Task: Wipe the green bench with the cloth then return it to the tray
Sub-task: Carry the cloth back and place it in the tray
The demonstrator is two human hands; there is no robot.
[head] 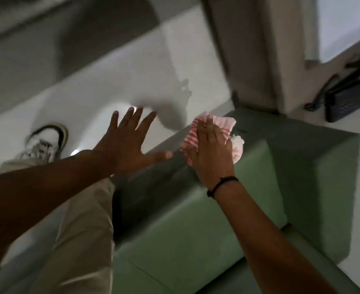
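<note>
Right hand [209,151] flat, fingers together, palm pressing red-and-white striped cotton cloth [214,127] onto far top edge of green padded bench surface [196,225]. Black cord band on right wrist. Left hand [126,143] spread wide, empty, hovering just left of surface, above floor. Judgement: wiping under way; keep palm flat, even pressure, overlapping strokes along surface toward near end, cloth bunch tucked under palm. Tray not in view. Pale glossy floor [102,85] left of surface; white sneaker there; beige pillar beyond surface. Frame blurred.
</note>
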